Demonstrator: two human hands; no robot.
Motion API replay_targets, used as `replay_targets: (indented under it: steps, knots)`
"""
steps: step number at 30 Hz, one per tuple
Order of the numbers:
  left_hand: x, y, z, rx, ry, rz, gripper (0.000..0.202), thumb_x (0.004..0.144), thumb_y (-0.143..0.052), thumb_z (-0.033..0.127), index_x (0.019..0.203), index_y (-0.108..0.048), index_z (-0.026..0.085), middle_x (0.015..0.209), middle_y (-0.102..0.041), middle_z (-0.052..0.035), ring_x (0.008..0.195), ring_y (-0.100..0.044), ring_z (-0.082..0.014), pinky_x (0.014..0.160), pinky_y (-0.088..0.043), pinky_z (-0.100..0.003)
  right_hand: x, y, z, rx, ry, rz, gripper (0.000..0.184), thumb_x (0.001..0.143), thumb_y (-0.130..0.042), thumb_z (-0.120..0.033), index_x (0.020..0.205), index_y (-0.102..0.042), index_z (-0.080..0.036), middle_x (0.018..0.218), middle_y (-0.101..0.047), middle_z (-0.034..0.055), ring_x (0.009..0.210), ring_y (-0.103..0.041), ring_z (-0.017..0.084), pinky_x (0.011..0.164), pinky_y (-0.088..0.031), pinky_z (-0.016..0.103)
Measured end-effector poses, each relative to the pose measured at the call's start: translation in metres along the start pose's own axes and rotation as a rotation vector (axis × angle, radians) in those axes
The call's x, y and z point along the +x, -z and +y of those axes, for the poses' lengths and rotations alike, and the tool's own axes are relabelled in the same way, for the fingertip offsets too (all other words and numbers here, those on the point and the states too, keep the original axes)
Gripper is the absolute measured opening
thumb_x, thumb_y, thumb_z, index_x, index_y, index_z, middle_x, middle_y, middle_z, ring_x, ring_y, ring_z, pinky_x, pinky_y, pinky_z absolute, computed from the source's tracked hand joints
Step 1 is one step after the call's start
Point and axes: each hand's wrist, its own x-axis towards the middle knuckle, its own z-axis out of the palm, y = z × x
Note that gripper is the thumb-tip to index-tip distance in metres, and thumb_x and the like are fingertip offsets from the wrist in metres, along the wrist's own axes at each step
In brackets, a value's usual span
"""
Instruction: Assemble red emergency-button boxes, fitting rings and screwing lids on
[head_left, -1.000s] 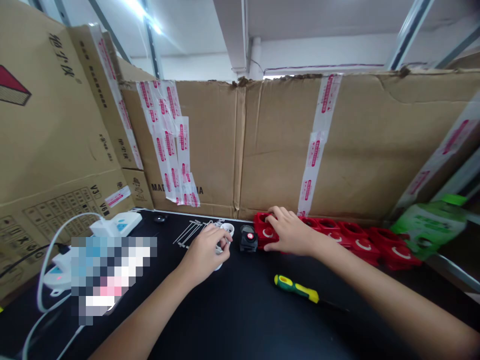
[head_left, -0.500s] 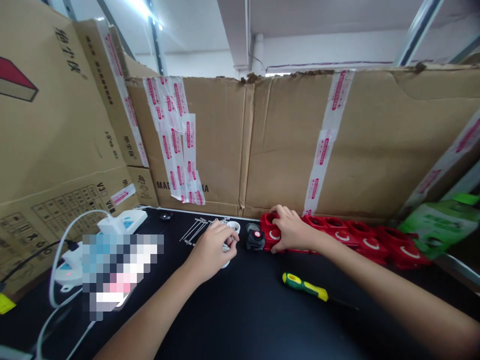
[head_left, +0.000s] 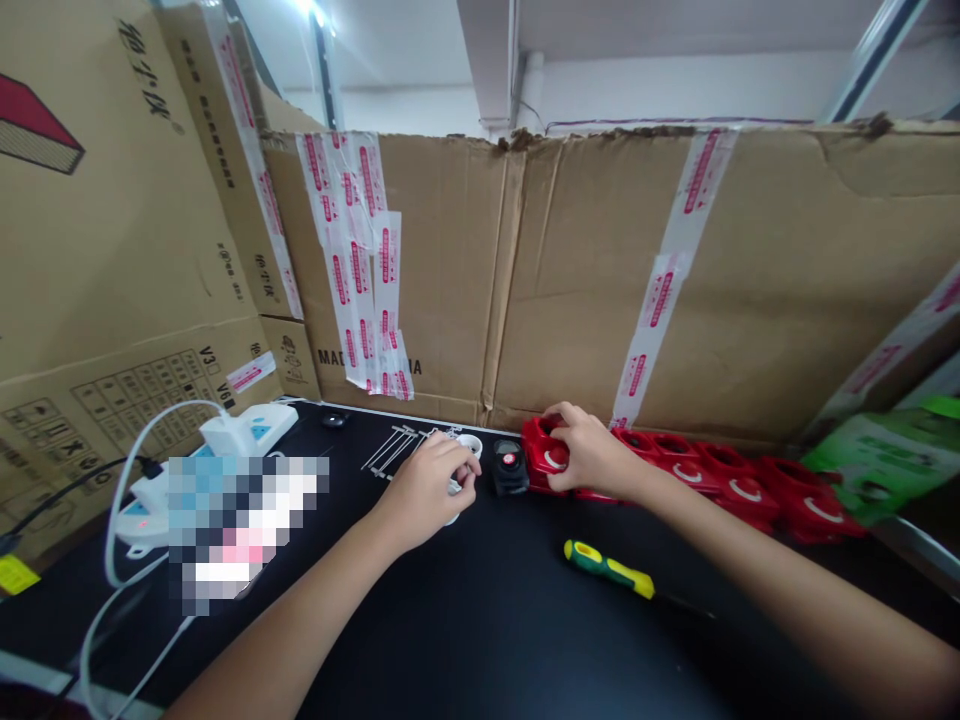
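On my feed, the right hand point(head_left: 589, 455) has thumb and fingers clasped about the end red block point(head_left: 536, 455), thumb at the front, fingertips over the hole. That block sits on the black bench point(head_left: 480, 610), at the left end of a row of red blocks point(head_left: 686, 475). Just left of it I see a black piece point(head_left: 511, 468) with a red button. My left hand point(head_left: 435, 485) is curled narrow beside a white cup point(head_left: 470, 445); I cannot tell whether it pinches anything. White rods point(head_left: 390, 450) lie behind it, and a screwdriver point(head_left: 609, 568) lies nearer me.
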Motion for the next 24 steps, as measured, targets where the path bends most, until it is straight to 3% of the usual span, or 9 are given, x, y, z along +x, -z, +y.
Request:
replay_targets:
  steps: [11, 15, 24]
  knots:
    - [-0.001, -0.002, 0.000, -0.026, 0.025, 0.008, 0.026, 0.086, -0.062, -0.003, 0.089, -0.067, 0.023, 0.081, -0.064, -0.0003, 0.088, -0.059, -0.0220, 0.078, -0.051, -0.033, -0.004, 0.024, 0.012, 0.017, 0.005, -0.040, 0.051, 0.072, -0.090, -0.044, 0.115, -0.081, -0.018, 0.148, -0.055, 0.0199, 0.137, -0.056, 0.041, 0.115, -0.047, 0.056]
    - [-0.001, -0.003, -0.001, -0.028, 0.036, 0.003, 0.026, 0.086, -0.062, -0.003, 0.088, -0.067, 0.023, 0.081, -0.064, -0.0003, 0.087, -0.059, -0.0223, 0.079, -0.051, -0.034, -0.003, 0.031, 0.011, -0.006, -0.023, -0.041, 0.055, 0.077, -0.088, -0.052, 0.118, -0.080, -0.018, 0.151, -0.053, 0.0209, 0.141, -0.052, 0.042, 0.118, -0.044, 0.056]
    - [-0.001, -0.003, -0.004, -0.015, 0.038, -0.003, 0.026, 0.085, -0.061, -0.002, 0.088, -0.067, 0.023, 0.079, -0.064, -0.0009, 0.087, -0.059, -0.0231, 0.077, -0.052, -0.035, 0.012, 0.017, -0.003, -0.069, -0.058, -0.122, 0.062, 0.068, -0.091, -0.064, 0.107, -0.081, -0.017, 0.150, -0.053, 0.0235, 0.141, -0.050, 0.048, 0.116, -0.041, 0.062]
